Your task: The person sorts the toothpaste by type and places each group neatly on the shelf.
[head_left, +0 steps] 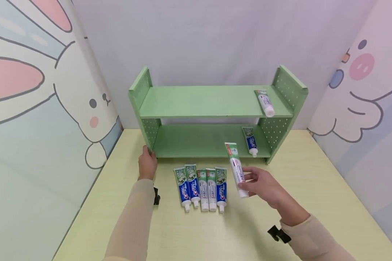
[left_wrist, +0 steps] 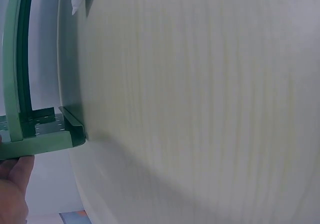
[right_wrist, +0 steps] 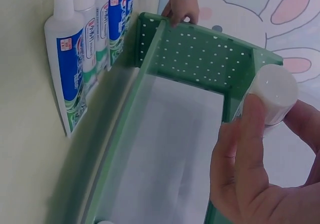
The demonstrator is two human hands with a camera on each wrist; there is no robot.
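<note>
My right hand (head_left: 259,183) pinches a white and green toothpaste tube (head_left: 236,167) near its white cap, in front of the shelf's lower right part. Close up in the right wrist view, the white cap (right_wrist: 276,91) sits between thumb and fingers. My left hand (head_left: 147,163) grips the front edge of the green shelf's (head_left: 196,141) left side panel, low down. Between both hands, several toothpaste tubes (head_left: 203,190) lie side by side on the table, some blue and green, others white and green. In the left wrist view, fingertips (left_wrist: 22,171) touch the panel from outside.
One white and green tube (head_left: 265,103) lies on the upper board at the right. Below it, a blue and green tube (head_left: 250,141) lies on the lower board. The wooden table (head_left: 189,235) meets walls with cartoon drawings on the left and right.
</note>
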